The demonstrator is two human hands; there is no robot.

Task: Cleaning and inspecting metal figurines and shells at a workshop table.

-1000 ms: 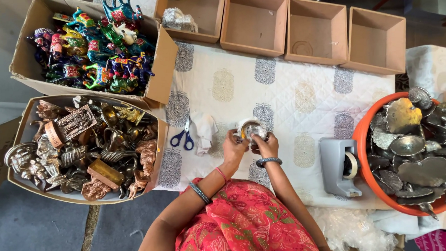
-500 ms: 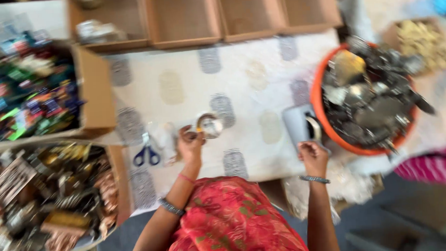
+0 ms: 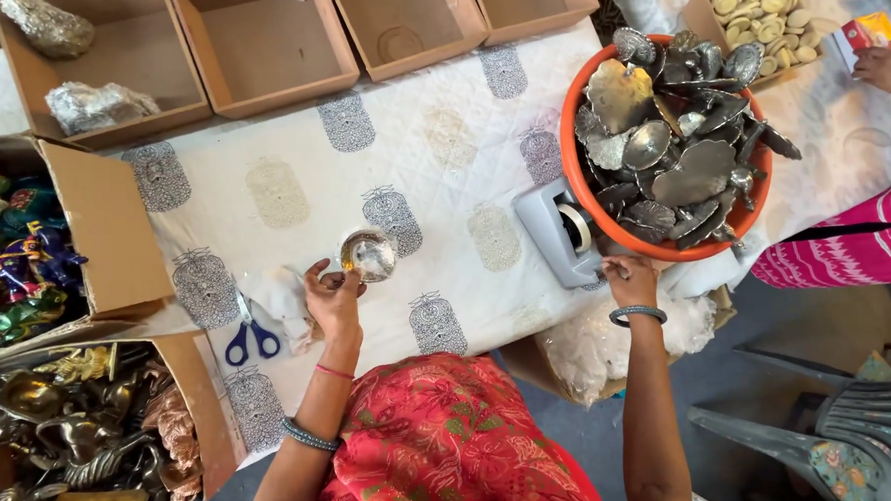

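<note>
Near the middle of the frame the left hand (image 3: pixel 332 298) pinches a small shiny metal bowl (image 3: pixel 369 255) by its rim, fingers closed on the near edge, the bowl held just above the printed white cloth (image 3: pixel 431 151) that covers the table. Just left of that hand lies a crumpled white rag (image 3: pixel 285 298), and beside it a pair of blue-handled scissors (image 3: pixel 252 336).

The right hand (image 3: pixel 629 276) is over to the right of centre, resting at the lower edge of the grey tape dispenser (image 3: pixel 562 231) — its fingers look curled against the base, though I cannot quite tell whether they grip it or only touch. The dispenser sits tight against a big orange tub (image 3: pixel 605 223) heaped with dull silver metal dishes (image 3: pixel 681 140).

Along the top edge runs a row of open brown boxes (image 3: pixel 266 48), the leftmost with foil-wrapped lumps in it. At the far left, a carton of brightly painted figurines (image 3: pixel 10 259); below it, in the lower left corner, another full of brass pieces (image 3: pixel 83 437). In the upper right corner another person's hand (image 3: pixel 888 66) rests near a box of pale round pieces (image 3: pixel 760 6).
</note>
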